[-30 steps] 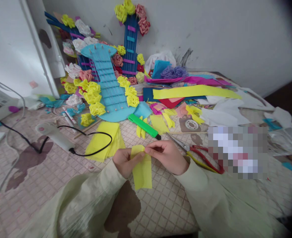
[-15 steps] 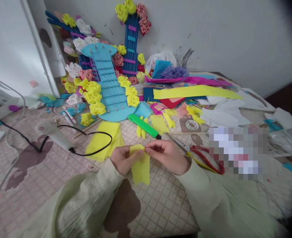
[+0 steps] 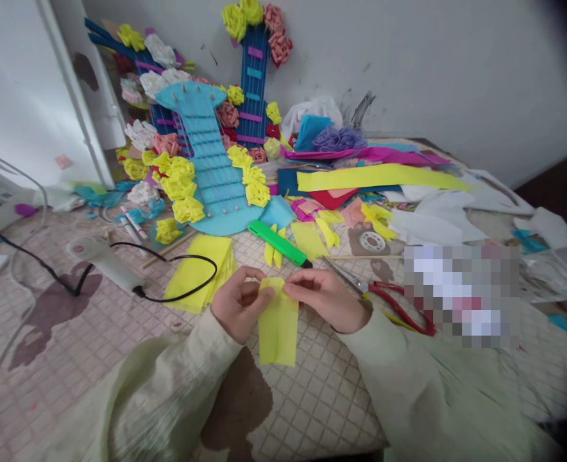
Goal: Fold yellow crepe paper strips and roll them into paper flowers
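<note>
A yellow paper strip hangs downward between my two hands at the middle of the table. My left hand pinches its upper left edge with thumb and fingers. At the upper right corner, my right hand grips the same strip between thumb and forefinger. Just beyond the hands lies a green utility knife, beside small folded yellow pieces. Scissors with red handles rest to the right of my right hand. A stack of yellow paper is left of my left hand, partly under a black cord.
A white glue gun lies at the left with its cord looping rightward. Behind stand a light-blue cardboard instrument and dark-blue ones with paper flowers. Coloured paper, purple yarn and a white spool are at the back right.
The yellow strip has shifted slightly right and now hangs flatter and wider. My fingers have moved a little along its top edge.
</note>
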Demonstrator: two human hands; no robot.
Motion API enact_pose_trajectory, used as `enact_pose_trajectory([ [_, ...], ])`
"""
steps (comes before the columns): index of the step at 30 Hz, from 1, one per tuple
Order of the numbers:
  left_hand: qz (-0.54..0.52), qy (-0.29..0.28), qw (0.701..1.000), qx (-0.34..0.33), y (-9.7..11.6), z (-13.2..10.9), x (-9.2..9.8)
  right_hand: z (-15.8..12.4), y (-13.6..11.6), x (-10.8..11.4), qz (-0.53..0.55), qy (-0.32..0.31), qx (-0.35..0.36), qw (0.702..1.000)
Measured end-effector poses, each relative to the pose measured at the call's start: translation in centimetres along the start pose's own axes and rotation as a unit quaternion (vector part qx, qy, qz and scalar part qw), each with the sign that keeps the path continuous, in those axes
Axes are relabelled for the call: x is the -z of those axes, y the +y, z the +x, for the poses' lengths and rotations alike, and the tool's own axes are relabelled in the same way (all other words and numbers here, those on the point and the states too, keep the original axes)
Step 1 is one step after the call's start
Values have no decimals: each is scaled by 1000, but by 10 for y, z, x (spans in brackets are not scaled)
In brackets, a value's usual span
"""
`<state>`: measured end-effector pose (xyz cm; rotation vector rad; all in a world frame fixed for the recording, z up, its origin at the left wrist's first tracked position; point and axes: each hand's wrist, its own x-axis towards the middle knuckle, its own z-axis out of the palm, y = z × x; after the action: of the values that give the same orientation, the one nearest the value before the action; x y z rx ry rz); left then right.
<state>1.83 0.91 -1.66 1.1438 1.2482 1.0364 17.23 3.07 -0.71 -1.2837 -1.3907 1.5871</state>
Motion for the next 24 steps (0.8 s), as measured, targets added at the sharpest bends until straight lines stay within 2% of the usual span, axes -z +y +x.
enact_pose_trajectory([
  [4,91,-4,992,-86,-1,-3,-1,0,-1,0,8,-2,-8,1000],
  [8,108,-15,984,-144,5,-6,0,0,-2,0,16,-7,-12,1000],
  [12,95,-16,988,-122,8,-5,0,0,-3,0,10,-12,-4,1000],
  [15,43,0,996,-77,5,-2,0,-1,-3,0,9,-12,-1,1000],
  [18,1,-7,999,-50,0,0,-2,-2,-4,-1,14,-13,13,1000],
  [24,-3,-18,999,-27,-3,-2,-4,-3,-2,-2,-17,-31,38,999],
])
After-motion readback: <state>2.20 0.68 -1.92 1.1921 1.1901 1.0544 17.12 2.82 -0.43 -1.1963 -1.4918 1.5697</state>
